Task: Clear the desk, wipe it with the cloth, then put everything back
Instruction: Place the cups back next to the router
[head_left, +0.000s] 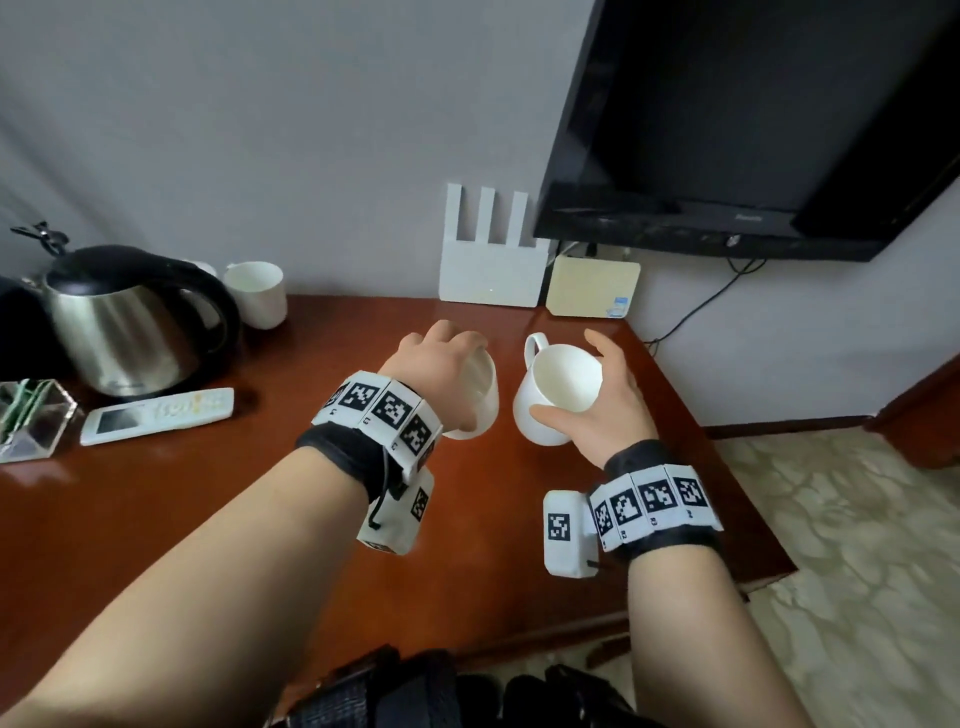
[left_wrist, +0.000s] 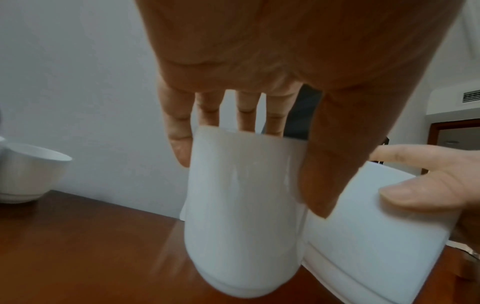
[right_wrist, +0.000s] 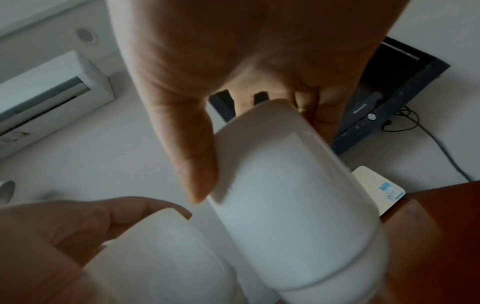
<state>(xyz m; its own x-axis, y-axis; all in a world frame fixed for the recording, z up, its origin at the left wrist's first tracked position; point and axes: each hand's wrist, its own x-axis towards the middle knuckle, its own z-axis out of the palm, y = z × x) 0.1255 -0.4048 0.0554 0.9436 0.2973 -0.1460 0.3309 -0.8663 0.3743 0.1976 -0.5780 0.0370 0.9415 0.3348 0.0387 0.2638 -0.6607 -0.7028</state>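
Two white mugs sit side by side over the right part of the reddish wooden desk (head_left: 208, 509). My left hand (head_left: 441, 358) grips the left mug (head_left: 480, 400) from above, fingers over its far rim and thumb on its near wall (left_wrist: 244, 205). My right hand (head_left: 602, 395) holds the right mug (head_left: 561, 389) by its rim, thumb near and fingers far; the mug is tilted, its handle pointing away (right_wrist: 293, 195). I cannot tell whether either mug touches the desk. No cloth is in view.
A steel kettle (head_left: 124, 332), a third white mug (head_left: 257, 293), a white remote (head_left: 156, 415) and a clear holder (head_left: 31, 421) stand at the left. A white router (head_left: 488, 265) and a cream box (head_left: 592, 286) lean on the wall under a black TV (head_left: 727, 119). The desk's right edge drops to the floor.
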